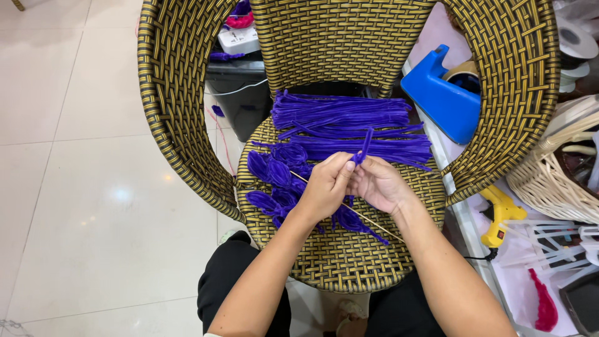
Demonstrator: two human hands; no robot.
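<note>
My left hand (327,184) and my right hand (379,184) meet over the seat of a woven gold-and-black chair (337,262). Between their fingertips both pinch a purple pipe cleaner (363,148) whose ends stick up. A thin wooden stick (374,223) runs slantwise under the hands. Several looped purple pipe cleaner pieces (274,175) lie on the seat to the left. A pile of straight purple pipe cleaners (349,125) lies at the back of the seat.
A blue tape dispenser (440,97) and a yellow glue gun (499,215) sit on a surface to the right, beside a wicker basket (549,181). A black bin (240,93) with a power strip stands behind the chair. White tiled floor (93,187) spreads left.
</note>
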